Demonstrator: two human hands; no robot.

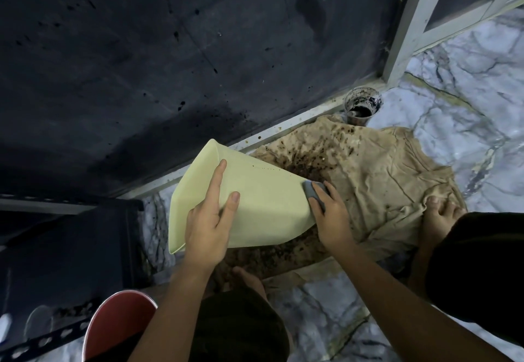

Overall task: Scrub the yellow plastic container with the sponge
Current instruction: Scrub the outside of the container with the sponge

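Note:
The pale yellow plastic container is tipped on its side above a stained cloth, its base end pointing right. My left hand lies on its upper side near the open rim, index finger and thumb spread over the plastic, the other fingers hidden behind the wall. My right hand grips a grey sponge and presses it against the container's right end. A few dark specks dot the top edge of the container.
A tan cloth spattered with brown grime covers the marble floor. A dirty cup stands by the dark wall. A red bucket and a dark metal rack are at lower left. My bare feet rest on the cloth.

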